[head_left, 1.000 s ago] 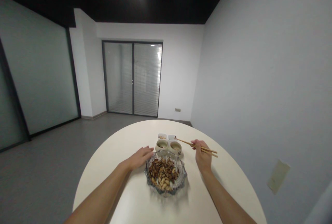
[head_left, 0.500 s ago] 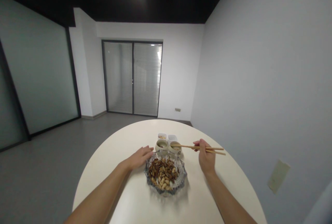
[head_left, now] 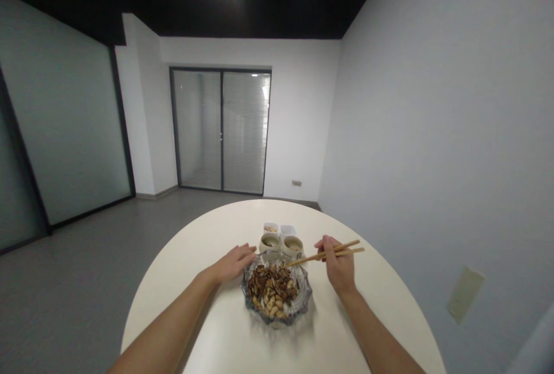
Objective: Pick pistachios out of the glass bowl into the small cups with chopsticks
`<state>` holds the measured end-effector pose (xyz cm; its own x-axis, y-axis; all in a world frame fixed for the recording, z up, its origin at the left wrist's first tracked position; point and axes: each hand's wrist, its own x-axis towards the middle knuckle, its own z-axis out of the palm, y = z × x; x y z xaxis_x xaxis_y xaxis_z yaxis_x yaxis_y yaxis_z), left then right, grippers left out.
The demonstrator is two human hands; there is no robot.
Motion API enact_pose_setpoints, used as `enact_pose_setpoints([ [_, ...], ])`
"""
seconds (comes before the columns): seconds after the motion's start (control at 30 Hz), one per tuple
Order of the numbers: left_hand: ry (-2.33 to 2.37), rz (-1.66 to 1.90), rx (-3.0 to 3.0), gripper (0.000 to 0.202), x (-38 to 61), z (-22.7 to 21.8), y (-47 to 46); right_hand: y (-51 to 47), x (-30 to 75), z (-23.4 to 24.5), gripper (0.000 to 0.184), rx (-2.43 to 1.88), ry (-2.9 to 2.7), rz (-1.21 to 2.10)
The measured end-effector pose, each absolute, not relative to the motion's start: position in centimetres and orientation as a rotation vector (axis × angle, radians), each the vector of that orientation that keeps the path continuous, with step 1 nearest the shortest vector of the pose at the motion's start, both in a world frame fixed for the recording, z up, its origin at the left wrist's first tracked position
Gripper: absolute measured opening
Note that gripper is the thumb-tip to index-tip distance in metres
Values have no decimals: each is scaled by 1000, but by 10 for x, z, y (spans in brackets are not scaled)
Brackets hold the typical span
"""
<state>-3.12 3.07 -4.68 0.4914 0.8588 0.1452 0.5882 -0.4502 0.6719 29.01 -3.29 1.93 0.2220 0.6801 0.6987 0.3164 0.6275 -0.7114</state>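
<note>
My right hand [head_left: 340, 261] is shut on a pair of wooden chopsticks [head_left: 324, 254], whose tips reach over the far rim of a cut-glass bowl [head_left: 249, 299]. The bowl holds dark striped sunflower seeds [head_left: 270, 284] and pale peanuts [head_left: 272, 305]. My left hand [head_left: 236, 263] lies palm down beside the bowl, holding nothing, its fingertips near the rim. Behind the bowl stand two small ceramic cups [head_left: 269, 242] [head_left: 293, 246], and behind those are two white square dishes [head_left: 270, 228] [head_left: 288, 230]. The dishes' contents are too small to identify.
All of this stands on a round cream table [head_left: 208, 235]. A grey floor [head_left: 86, 281] surrounds it. A white wall [head_left: 433, 131] rises close on the right, frosted glass panels [head_left: 64, 131] line the left, and a glass double door with blinds [head_left: 221, 131] stands ahead.
My right hand has shifted slightly, and the chopstick tips have swung from above the right cup down to the bowl's far rim. My left hand has not moved.
</note>
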Motion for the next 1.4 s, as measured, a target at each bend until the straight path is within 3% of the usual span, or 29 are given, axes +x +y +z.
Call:
enact_pose_setpoints([
  [0.43,1182,661,2177,78,-29,-45,30,-30,279,7,62,-969,-1418,388],
  [0.73,1194,639,2198,83,-29,-44,31,-29,281,7,56,-889,-1494,272],
  [1.13,1166,683,2173,73,-31,-48,33,-33,283,18,56,-823,-1359,285],
  [1.4,1192,665,2171,78,-31,-51,34,-28,295,18,59,-855,-1191,160],
])
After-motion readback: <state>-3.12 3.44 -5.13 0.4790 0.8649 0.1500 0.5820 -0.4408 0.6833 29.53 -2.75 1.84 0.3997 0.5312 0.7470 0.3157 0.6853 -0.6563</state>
